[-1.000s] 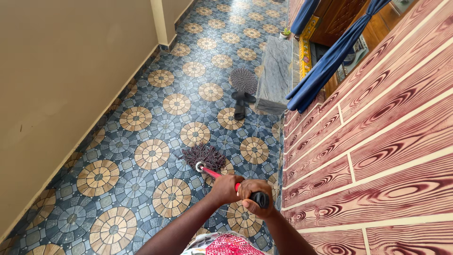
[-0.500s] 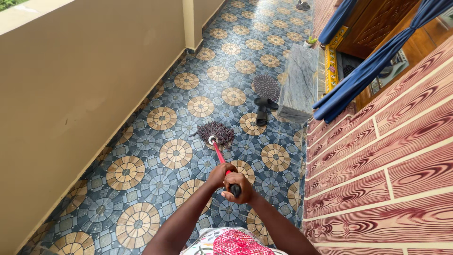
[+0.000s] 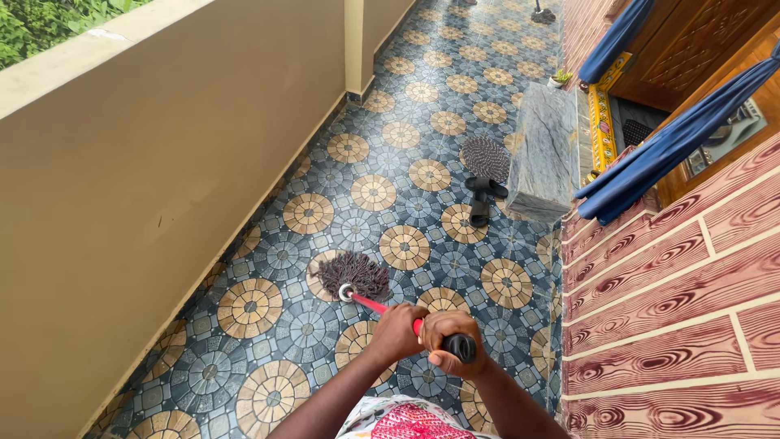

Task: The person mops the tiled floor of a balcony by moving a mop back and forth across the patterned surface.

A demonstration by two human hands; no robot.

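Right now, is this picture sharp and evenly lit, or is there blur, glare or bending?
Head view: bright even daylight, no harsh glare; the brown string mop head and patterned blue-and-tan tile floor look sharp; the beige parapet wall and wood-grain wall splay outward, a wide-lens stretch.

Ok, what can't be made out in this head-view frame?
- Mop handle: its middle is hidden under the left hand and right hand.
- Floor under the mop head: covered by the strands.
- Room behind the blue curtains: mostly screened by them.
- Things at the far end of the floor: too small, cut by the top edge.
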